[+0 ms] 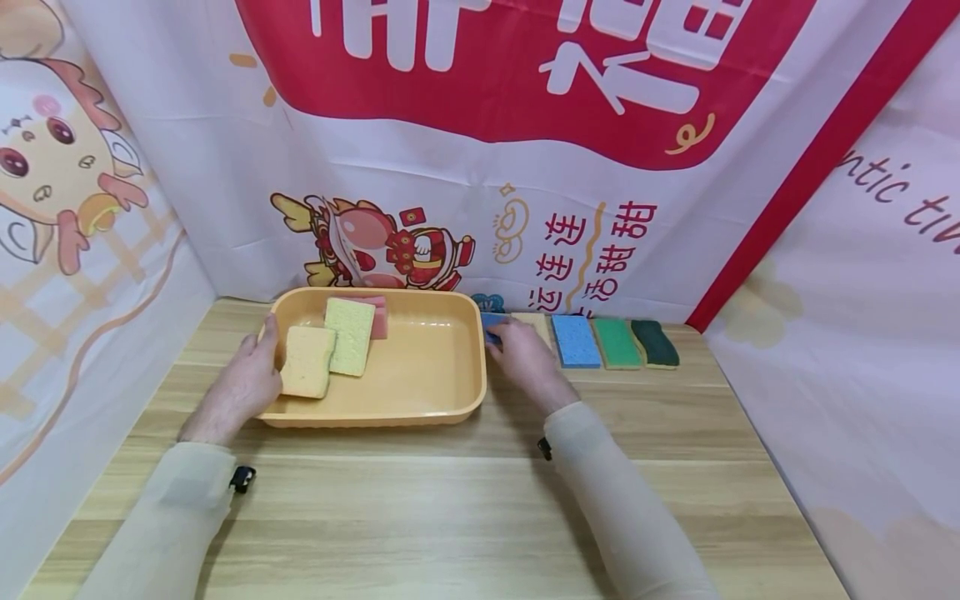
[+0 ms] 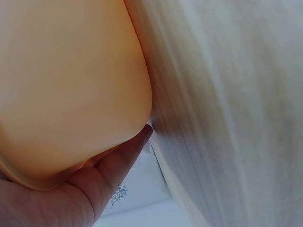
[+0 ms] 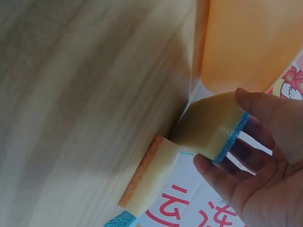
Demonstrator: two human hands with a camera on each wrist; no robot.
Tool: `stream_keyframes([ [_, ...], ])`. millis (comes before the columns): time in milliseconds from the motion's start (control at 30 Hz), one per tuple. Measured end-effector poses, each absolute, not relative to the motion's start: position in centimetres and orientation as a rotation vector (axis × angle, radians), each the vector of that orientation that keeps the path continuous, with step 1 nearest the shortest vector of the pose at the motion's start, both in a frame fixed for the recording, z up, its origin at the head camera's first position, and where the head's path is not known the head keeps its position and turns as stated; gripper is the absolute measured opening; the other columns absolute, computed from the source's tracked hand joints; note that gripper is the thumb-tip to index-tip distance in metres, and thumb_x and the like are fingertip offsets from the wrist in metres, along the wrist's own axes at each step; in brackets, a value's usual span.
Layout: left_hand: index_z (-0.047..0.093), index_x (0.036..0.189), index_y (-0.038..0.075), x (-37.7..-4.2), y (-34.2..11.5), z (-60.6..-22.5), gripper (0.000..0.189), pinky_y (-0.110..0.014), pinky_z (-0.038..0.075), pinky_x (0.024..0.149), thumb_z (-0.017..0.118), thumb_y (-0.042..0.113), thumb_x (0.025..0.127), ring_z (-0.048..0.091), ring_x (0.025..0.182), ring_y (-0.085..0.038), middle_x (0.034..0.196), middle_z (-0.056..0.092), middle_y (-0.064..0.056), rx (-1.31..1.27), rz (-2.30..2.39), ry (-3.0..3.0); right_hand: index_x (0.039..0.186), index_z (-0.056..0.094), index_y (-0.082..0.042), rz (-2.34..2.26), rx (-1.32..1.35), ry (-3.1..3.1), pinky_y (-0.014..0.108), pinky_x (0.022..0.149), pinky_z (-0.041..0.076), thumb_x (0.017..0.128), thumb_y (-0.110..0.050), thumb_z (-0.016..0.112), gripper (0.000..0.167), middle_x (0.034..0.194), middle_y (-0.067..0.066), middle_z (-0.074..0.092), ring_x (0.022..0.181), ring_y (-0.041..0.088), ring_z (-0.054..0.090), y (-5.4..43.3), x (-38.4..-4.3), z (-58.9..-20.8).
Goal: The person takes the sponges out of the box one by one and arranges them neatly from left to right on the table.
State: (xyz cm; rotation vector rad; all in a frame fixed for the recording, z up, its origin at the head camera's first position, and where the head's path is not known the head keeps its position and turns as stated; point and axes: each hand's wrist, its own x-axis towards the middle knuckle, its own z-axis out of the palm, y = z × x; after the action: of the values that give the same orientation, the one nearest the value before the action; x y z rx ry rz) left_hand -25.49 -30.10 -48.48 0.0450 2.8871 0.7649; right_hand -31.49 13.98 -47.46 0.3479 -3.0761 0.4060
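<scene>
A cream-yellow plastic basin point(image 1: 427, 350) stands on the table, with two pale yellow sponges point(image 1: 306, 361) and pink sponge pieces point(image 1: 379, 321) at its left end. My left hand point(image 1: 251, 375) grips the basin's left end; in the left wrist view its fingers point(image 2: 116, 165) lie along the outer wall. Just beyond the basin's right end, my right hand point(image 1: 528, 354) pinches a sponge point(image 3: 213, 125) with a blue scouring side and a cream body. That sponge is tilted, between thumb and fingers. In the head view the hand covers most of it.
To the right of my right hand, a row of sponges lies along the back edge: a cream one point(image 1: 534, 323), a light blue one point(image 1: 576, 342), a green one point(image 1: 617, 343) and a dark green one point(image 1: 655, 344). A printed cloth point(image 1: 420, 167) hangs behind the wooden table point(image 1: 450, 517).
</scene>
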Motion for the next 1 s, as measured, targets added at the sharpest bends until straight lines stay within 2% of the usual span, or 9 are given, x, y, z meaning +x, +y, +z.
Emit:
stream_keyframes([
  [267, -0.018, 0.182, -0.002, -25.5, -30.2, -48.7, 0.096, -0.090, 0.030, 0.135, 0.046, -0.001, 0.109, 0.028, 0.161, -0.080, 0.175, 0.011, -0.061, 0.041, 0.766, 2.889, 0.154, 0.079, -0.011, 0.509, 0.295, -3.027, 0.053, 0.131, 0.061, 0.120, -0.033, 0.070, 0.042, 0.159, 0.014, 0.077, 0.149, 0.034, 0.074, 14.5, -31.7, -47.5],
  [433, -0.019, 0.182, 0.000, -25.5, -30.1, -48.7, 0.096, -0.090, 0.028, 0.135, 0.045, 0.000, 0.110, 0.027, 0.163, -0.079, 0.177, 0.010, -0.059, 0.030, 0.773, 2.878, 0.157, 0.076, -0.009, 0.634, 0.271, -2.961, 0.055, 0.133, 0.058, 0.120, -0.030, 0.070, 0.043, 0.159, 0.017, 0.076, 0.152, 0.036, 0.071, 15.5, -31.1, -45.7],
  [667, -0.019, 0.182, 0.001, -25.4, -29.9, -48.5, 0.096, -0.090, 0.028, 0.136, 0.044, 0.000, 0.110, 0.026, 0.163, -0.079, 0.177, 0.009, -0.059, 0.024, 0.768, 2.881, 0.155, 0.078, -0.011, 0.608, 0.290, -2.938, 0.052, 0.117, 0.069, 0.118, -0.026, 0.074, 0.041, 0.152, 0.015, 0.079, 0.135, 0.033, 0.078, 17.0, -28.5, -42.8],
  [833, -0.019, 0.182, 0.000, -25.5, -29.9, -48.5, 0.097, -0.090, 0.027, 0.135, 0.045, -0.001, 0.109, 0.025, 0.162, -0.080, 0.177, 0.008, -0.060, 0.033, 0.768, 2.881, 0.149, 0.082, -0.009, 0.468, 0.325, -2.976, 0.048, 0.102, 0.073, 0.116, -0.028, 0.076, 0.038, 0.140, 0.013, 0.084, 0.122, 0.031, 0.082, 17.8, -26.6, -42.1],
  [1000, -0.019, 0.182, 0.000, -25.5, -30.0, -48.5, 0.098, -0.090, 0.028, 0.135, 0.046, -0.001, 0.109, 0.027, 0.162, -0.080, 0.176, 0.008, -0.060, 0.033, 0.758, 2.886, 0.147, 0.083, -0.009, 0.413, 0.370, -2.986, 0.049, 0.102, 0.073, 0.116, -0.030, 0.077, 0.038, 0.138, 0.013, 0.085, 0.122, 0.032, 0.083, 18.2, -25.7, -42.0],
])
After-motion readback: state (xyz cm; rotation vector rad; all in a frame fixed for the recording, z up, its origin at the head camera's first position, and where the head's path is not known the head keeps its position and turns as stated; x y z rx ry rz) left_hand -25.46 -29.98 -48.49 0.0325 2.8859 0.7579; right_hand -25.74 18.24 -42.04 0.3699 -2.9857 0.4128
